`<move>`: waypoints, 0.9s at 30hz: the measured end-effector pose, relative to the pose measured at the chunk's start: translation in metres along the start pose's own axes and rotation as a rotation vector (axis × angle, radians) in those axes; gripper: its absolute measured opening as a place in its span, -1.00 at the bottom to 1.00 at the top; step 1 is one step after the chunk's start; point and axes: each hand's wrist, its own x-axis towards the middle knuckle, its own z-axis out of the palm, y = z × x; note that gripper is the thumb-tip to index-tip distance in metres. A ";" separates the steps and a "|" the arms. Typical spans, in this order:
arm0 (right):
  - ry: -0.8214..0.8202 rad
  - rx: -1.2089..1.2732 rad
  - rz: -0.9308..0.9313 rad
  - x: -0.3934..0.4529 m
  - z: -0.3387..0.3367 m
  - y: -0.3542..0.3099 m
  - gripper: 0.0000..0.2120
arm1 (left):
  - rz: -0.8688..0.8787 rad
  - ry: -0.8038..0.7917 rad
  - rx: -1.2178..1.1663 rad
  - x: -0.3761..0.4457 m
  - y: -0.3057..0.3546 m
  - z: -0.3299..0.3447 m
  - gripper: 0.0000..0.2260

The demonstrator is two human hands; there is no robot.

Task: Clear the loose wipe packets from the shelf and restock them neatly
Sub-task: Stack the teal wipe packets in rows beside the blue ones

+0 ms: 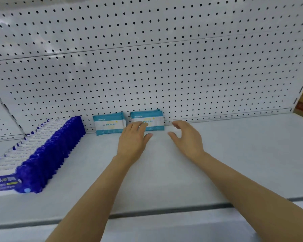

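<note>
white shelf [234, 154] — pegboard back [164, 67] — blue packet row [47, 151] at left

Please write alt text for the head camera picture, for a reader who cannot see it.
Two bare hands reach toward teal wipe packets standing against a white pegboard at the back of a shelf. The left hand is in front of the right packets, the right hand hovers open beside them, another teal packet stands apart, and a row of blue wipe packs fills the left.

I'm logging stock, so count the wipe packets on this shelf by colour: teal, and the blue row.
Teal packets: at least 3, one alone and a stack behind the left hand.
Blue row: too tightly packed to count.
Total: cannot tell.
</note>
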 end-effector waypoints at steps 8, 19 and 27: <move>0.140 -0.059 -0.045 -0.083 -0.071 -0.004 -0.71 | 0.128 0.062 -0.059 -0.050 0.074 -0.031 -0.70; 0.362 -0.146 -0.040 -0.238 -0.182 0.015 -0.83 | 0.271 0.027 -0.244 -0.148 0.215 -0.060 -0.78; 0.296 -0.231 0.141 -0.319 -0.261 0.080 -0.80 | 0.381 -0.145 -0.356 -0.207 0.340 -0.050 -0.84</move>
